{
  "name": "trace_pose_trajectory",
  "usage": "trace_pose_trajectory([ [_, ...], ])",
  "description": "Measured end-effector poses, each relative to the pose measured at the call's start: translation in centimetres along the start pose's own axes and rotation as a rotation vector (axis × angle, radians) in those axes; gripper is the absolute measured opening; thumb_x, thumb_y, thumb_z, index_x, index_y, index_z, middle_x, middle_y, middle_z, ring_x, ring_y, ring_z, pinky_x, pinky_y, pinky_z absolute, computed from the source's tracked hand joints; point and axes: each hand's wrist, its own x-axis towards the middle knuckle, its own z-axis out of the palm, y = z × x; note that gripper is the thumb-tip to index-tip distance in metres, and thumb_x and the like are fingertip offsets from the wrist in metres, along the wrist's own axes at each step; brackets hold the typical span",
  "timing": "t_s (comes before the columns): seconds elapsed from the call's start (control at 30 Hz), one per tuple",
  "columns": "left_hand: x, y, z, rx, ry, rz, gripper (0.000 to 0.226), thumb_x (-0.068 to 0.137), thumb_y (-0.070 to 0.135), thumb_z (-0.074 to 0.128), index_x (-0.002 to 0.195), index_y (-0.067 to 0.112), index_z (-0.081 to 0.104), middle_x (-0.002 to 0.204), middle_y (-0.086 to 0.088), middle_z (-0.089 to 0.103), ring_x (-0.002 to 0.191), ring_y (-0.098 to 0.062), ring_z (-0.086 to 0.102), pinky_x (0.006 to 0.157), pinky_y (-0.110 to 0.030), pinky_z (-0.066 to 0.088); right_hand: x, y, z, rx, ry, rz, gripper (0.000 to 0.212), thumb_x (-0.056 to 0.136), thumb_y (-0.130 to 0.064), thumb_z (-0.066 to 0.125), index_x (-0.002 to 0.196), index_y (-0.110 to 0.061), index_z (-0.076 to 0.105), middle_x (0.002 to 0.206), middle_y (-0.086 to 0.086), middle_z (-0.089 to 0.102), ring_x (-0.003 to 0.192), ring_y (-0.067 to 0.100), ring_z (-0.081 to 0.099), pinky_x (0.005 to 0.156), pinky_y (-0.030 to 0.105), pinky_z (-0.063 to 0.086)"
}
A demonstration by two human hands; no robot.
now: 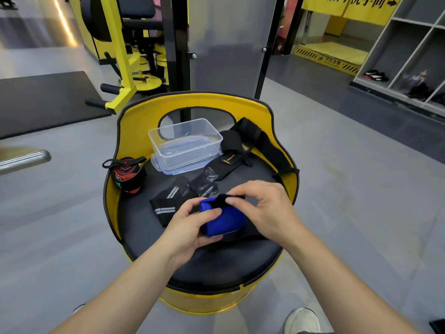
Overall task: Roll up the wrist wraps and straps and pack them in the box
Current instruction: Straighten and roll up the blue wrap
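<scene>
A rolled blue wrist wrap (225, 219) is held just above the black seat cushion (216, 261). My left hand (192, 225) grips its left end, and my right hand (262, 210) pinches the black tab along its top edge. The clear plastic box (185, 138) stands open and empty at the back of the seat, resting on its lid (166, 168). A rolled red and black wrap (127, 175) leans against the left rim. An unrolled black wrap with grey stripes (166, 203) lies left of my hands. Black straps with yellow labels (243, 145) lie at the back right.
Everything rests on a round yellow barrel seat (134, 131) with a raised yellow back. Grey floor surrounds it, with a yellow gym machine (130, 68) behind on the left and grey cubby shelves (409, 56) to the right. My shoe (302, 320) shows at the bottom.
</scene>
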Motion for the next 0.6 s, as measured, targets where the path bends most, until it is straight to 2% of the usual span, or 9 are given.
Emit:
trace_pose_trajectory([
  [0.13,0.4,1.1,0.1,-0.049,0.067,-0.015,0.033,0.093,0.005,0.069,0.125,0.013,0.065,0.11,-0.016,0.076,0.088,-0.031,0.078,0.065,-0.043,0.064,-1.1,0.4,0.9,-0.209,0.012,-0.232,0.016,0.094,-0.027,0.067,0.098,-0.018,0.08,0.09,-0.006,0.076,0.082,0.012,0.068,0.077,0.029,0.057],
  [0.2,0.1,1.6,0.5,-0.088,0.064,-0.055,0.02,0.097,0.002,0.062,0.111,0.013,0.071,0.097,-0.015,0.078,0.09,-0.033,0.076,0.066,-0.044,0.064,-1.7,0.6,1.2,-0.241,0.04,-0.279,0.02,0.096,-0.028,0.064,0.099,-0.017,0.081,0.093,-0.005,0.077,0.085,0.014,0.07,0.079,0.029,0.058],
  [0.27,-0.4,2.1,0.7,-0.152,0.04,-0.095,0.02,0.098,0.0,0.057,0.097,0.012,0.074,0.086,-0.013,0.079,0.094,-0.037,0.072,0.072,-0.047,0.062,-1.9,0.6,1.4,-0.239,0.096,-0.312,0.018,0.097,-0.025,0.066,0.098,-0.015,0.081,0.097,-0.004,0.078,0.09,0.015,0.072,0.083,0.03,0.058],
  [0.33,-0.8,2.7,0.8,-0.237,0.032,-0.115,0.017,0.093,-0.003,0.06,0.101,0.007,0.072,0.098,-0.02,0.075,0.095,-0.041,0.071,0.078,-0.051,0.061,-2.2,0.7,1.5,-0.235,0.143,-0.325,0.016,0.096,-0.023,0.069,0.098,-0.013,0.082,0.102,-0.002,0.078,0.095,0.016,0.071,0.088,0.029,0.057],
  [0.4,-1.2,3.2,0.6,-0.32,0.059,-0.128,0.026,0.088,-0.005,0.063,0.114,0.0,0.064,0.112,-0.027,0.067,0.095,-0.044,0.073,0.077,-0.055,0.063,-2.4,0.8,1.6,-0.248,0.164,-0.328,0.014,0.094,-0.02,0.072,0.099,-0.012,0.082,0.105,-0.001,0.078,0.098,0.016,0.071,0.091,0.03,0.057],
  [0.6,-1.6,3.4,1.5,-0.367,0.11,-0.147,0.035,0.088,-0.002,0.062,0.123,0.0,0.062,0.11,-0.025,0.069,0.095,-0.043,0.074,0.079,-0.058,0.061,-3.1,1.5,2.6,-0.298,0.206,-0.368,0.018,0.095,-0.014,0.071,0.109,-0.007,0.08,0.116,0.004,0.076,0.112,0.021,0.069,0.1,0.036,0.055],
])
